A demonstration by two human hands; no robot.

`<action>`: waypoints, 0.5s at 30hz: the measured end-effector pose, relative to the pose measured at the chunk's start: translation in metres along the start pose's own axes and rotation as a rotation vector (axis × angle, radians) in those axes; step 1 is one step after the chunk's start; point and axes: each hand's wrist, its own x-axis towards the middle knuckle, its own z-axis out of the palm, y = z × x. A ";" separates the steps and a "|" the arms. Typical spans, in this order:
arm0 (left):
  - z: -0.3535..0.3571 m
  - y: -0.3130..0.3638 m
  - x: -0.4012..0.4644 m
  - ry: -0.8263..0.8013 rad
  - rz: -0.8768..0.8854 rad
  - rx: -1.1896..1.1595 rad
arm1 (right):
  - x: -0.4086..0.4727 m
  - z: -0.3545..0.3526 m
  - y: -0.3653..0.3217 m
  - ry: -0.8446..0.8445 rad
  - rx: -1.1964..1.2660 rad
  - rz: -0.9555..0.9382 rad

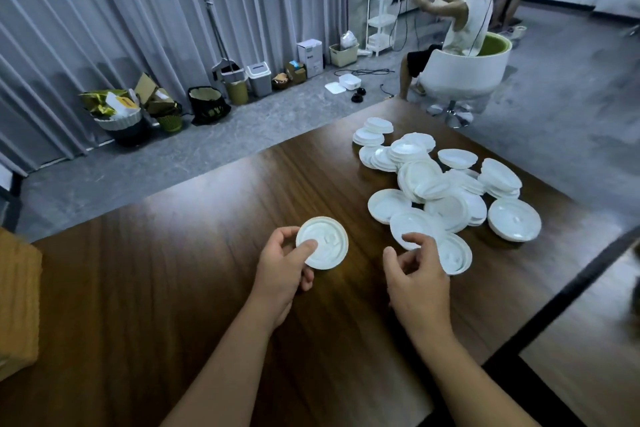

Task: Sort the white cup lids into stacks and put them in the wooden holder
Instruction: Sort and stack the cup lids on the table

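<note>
Your hands have open passage across the bare near half of the dark wooden table [173, 288]; to your right, a sprawling heap of white lids [446, 184] blocks the far corner, reaching nearly to the table's edges.

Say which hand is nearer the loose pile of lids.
Right. The right hand reaches the near edge of the pile of lids; the left hand sits further left, holding a single lid.

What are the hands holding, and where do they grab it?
The left hand holds one white lid by its near-left edge, thumb on top. The right hand holds nothing.
</note>
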 end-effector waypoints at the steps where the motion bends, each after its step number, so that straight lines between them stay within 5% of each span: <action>1: 0.005 -0.001 -0.002 -0.012 0.002 0.005 | 0.000 -0.006 0.001 0.038 -0.020 0.003; 7: 0.017 -0.006 -0.010 -0.028 0.009 0.055 | 0.011 -0.016 0.000 0.056 -0.092 0.082; 15: 0.016 -0.009 -0.018 0.105 0.006 0.102 | -0.002 -0.015 -0.005 -0.059 -0.080 -0.065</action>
